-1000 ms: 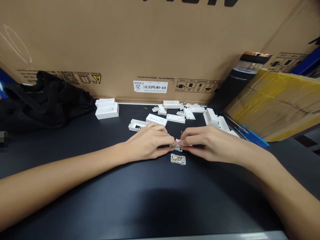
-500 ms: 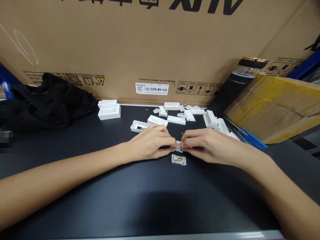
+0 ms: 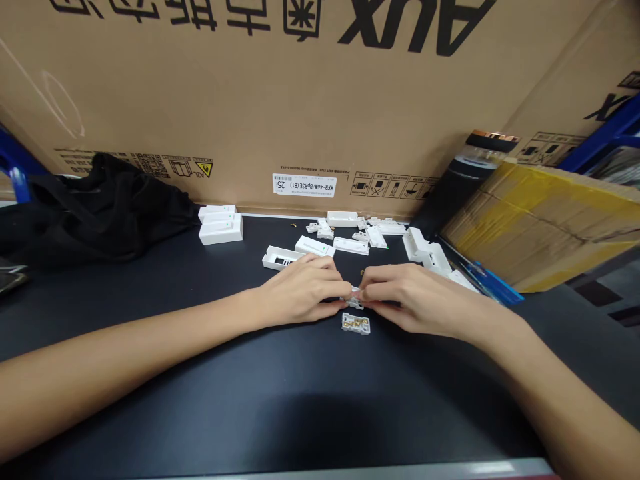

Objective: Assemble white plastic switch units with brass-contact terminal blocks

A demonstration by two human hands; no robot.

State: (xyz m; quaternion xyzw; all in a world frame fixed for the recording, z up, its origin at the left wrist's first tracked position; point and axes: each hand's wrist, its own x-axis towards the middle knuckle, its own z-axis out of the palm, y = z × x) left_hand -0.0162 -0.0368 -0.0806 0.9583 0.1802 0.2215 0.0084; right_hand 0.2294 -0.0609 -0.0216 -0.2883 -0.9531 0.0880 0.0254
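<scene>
Between our two sets of fingertips, low over the middle of the bench (image 3: 250,413), is a small white plastic piece (image 3: 355,303), mostly hidden by our fingers. Our left hand (image 3: 307,291) pinches it from the left and our right hand (image 3: 400,293) from the right, both with fingers drawn in and thumbs low; we cannot tell which grips harder. Just on our side of that piece, apart from it, lies a small pale plastic base with brass-coloured metal inserts (image 3: 356,324), open side up. Its long axis runs roughly left to right, much like the line between our hands, with its right end slightly closer to us. It sits below the gap between the fingertips, so neither hand is clearly nearer. Beyond our left hand we see an open white rectangular shell (image 3: 273,259) and, beside it, a white oblong cover with a green mark (image 3: 314,247). Farther off are a flat white plastic strip (image 3: 351,247) and a scatter of small white fittings (image 3: 376,237). Stepped white housings (image 3: 435,259) lie beyond our right hand. Near the printed brown carton (image 3: 225,113), a group of white boxes (image 3: 221,232) sits to the left, and a black cylindrical bottle (image 3: 445,190) leans to the right.
</scene>
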